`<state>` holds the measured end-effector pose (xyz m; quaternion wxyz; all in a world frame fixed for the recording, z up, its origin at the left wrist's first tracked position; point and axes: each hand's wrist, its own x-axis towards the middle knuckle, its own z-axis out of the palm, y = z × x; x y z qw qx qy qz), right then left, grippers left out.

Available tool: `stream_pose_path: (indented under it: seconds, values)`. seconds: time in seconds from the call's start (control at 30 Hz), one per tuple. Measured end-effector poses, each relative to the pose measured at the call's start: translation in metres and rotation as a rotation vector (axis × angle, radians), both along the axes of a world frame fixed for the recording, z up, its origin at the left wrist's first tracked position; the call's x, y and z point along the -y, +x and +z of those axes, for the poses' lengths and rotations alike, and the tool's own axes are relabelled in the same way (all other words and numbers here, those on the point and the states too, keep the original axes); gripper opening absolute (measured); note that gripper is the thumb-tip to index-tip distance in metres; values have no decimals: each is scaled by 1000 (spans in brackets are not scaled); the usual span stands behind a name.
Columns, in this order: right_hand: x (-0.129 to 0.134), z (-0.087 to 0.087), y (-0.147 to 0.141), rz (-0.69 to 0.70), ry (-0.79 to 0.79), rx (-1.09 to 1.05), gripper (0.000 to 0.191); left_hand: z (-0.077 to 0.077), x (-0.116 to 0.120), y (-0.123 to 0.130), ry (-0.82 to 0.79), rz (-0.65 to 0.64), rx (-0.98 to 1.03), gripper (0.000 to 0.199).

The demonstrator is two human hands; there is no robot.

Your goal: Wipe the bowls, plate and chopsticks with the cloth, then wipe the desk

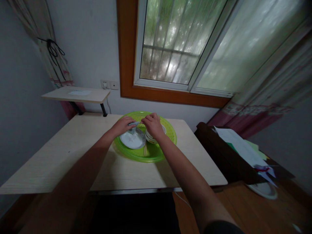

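A round green tray (156, 157) rests on the pale wooden table. On its left part sits a white plate (133, 139), and to the right of that are white bowls (150, 137), partly covered by my right hand (152, 125). Chopsticks (145, 149) lie between plate and bowls. Above the plate, my left hand (123, 126) is closed on a small greyish object (134, 123), too small to name. The fingers of my right hand are pinched at the right end of this object.
A small raised shelf (97, 96) with a paper stands at the table's back left. Beyond the table (195, 156) on the right is a dark brown piece of furniture (214, 156) with papers (240, 144). A window is behind.
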<state>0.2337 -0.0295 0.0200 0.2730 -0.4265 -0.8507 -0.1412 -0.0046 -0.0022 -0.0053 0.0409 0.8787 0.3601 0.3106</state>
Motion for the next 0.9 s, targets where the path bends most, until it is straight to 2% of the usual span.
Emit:
stream_pose_path:
  seconds: [0.17,0.43,0.7,0.9]
  values:
    - [-1,1,3,-31,14,-52,22,2,1,0,13,33,14,30]
    - [-18,-1,32,-217,-8,-322,19,3,0,-3,-10,140,8,31]
    - [-16,0,30,-183,-54,-227,19,-1,-2,-3,25,123,-67,28]
    - [-5,4,16,-88,-38,-120,20,0,1,0,49,77,-98,26]
